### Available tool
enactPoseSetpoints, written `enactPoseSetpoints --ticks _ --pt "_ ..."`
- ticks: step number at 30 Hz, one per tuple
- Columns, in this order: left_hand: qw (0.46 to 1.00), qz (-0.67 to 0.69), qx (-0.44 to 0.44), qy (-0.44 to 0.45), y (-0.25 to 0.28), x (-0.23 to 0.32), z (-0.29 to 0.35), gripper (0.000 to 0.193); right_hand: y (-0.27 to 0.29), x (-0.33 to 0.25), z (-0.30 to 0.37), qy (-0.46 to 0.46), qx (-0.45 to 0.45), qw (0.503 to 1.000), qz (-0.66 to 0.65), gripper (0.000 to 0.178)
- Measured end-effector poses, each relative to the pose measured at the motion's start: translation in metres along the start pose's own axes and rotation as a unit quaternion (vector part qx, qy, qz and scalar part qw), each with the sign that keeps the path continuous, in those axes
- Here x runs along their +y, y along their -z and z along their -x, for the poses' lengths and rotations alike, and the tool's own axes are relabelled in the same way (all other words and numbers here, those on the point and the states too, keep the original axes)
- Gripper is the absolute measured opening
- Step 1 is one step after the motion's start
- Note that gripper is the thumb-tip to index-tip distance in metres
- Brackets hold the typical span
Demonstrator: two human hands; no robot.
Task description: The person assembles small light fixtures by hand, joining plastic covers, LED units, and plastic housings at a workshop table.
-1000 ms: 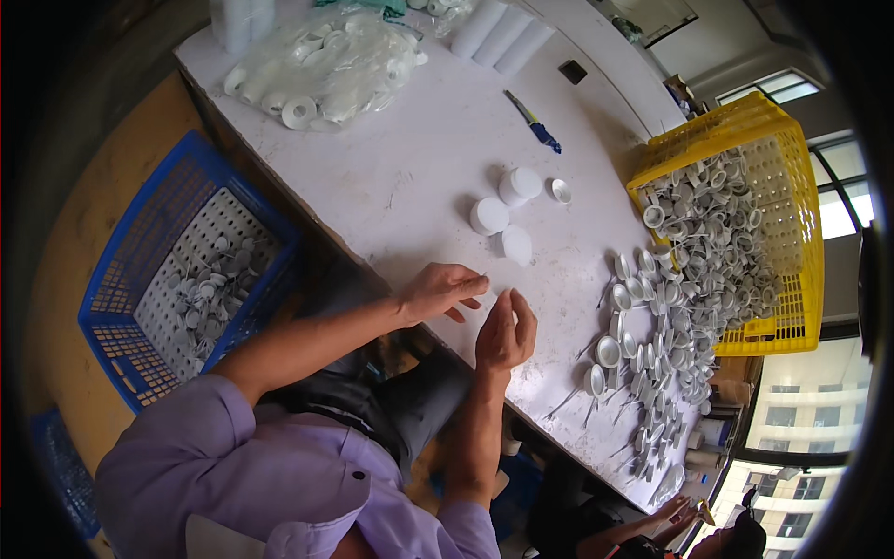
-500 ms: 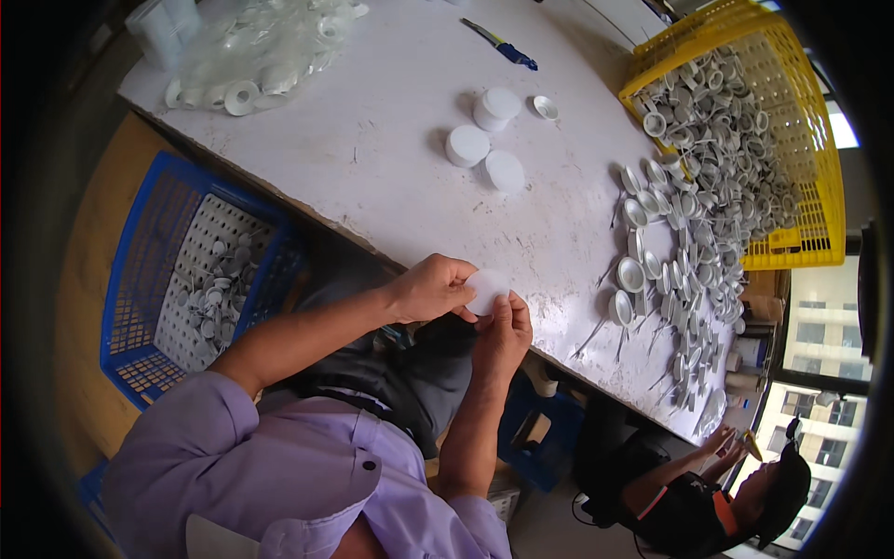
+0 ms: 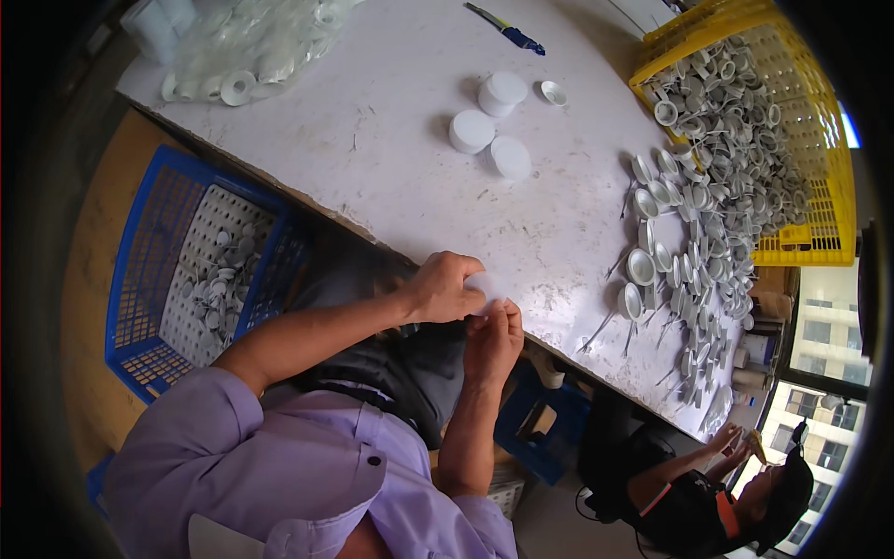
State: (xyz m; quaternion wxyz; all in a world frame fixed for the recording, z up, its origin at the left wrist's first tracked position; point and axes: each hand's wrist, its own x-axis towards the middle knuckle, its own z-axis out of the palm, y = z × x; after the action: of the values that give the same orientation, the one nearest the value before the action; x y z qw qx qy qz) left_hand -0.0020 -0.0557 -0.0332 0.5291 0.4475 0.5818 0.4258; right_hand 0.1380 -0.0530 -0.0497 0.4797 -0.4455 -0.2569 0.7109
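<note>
A thin white round disc [image 3: 484,285] is held at the near edge of the table. My left hand [image 3: 445,287] is closed on its left side, with thumb and fingers pinching it. My right hand [image 3: 496,334] is pinched at the disc's lower right edge; whether a second small piece sits between its fingertips is hidden. Farther off stand three stacks of similar white discs: a back stack [image 3: 503,93], a left stack [image 3: 471,131] and a right stack [image 3: 509,158]. Beside them lies a small white cup-shaped ring [image 3: 553,92].
Many white round fittings with wires [image 3: 641,266] cover the right side, spilling from a tipped yellow crate [image 3: 824,200]. A utility knife [image 3: 507,29] and a bagged heap of rings [image 3: 270,51] lie farther back. A blue crate [image 3: 130,298] stands left. Another person [image 3: 694,503] works at right.
My left hand has turned further over the disc, covering more of it. My right hand has shifted slightly left and down, its fingers drawn closer together.
</note>
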Motion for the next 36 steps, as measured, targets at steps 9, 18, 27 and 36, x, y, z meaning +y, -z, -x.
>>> enactPoseSetpoints --ticks 9,18,27,36 --pt "0.990 0.119 -0.066 -0.042 0.007 -0.010 0.002 0.024 -0.004 -0.003 0.004 0.071 0.029 0.997 0.019 0.010" --pt "0.998 0.049 0.001 -0.047 0.008 -0.006 0.006 0.012 -0.003 0.001 0.005 0.078 0.002 0.996 0.036 0.010" --pt "0.995 0.010 0.023 -0.098 0.012 0.006 0.013 0.018 -0.002 -0.005 0.005 0.108 -0.015 0.993 0.047 0.011" --pt "0.983 0.136 -0.127 0.000 0.023 0.006 0.006 0.020 0.000 -0.010 0.008 0.033 -0.024 0.999 0.004 0.014"
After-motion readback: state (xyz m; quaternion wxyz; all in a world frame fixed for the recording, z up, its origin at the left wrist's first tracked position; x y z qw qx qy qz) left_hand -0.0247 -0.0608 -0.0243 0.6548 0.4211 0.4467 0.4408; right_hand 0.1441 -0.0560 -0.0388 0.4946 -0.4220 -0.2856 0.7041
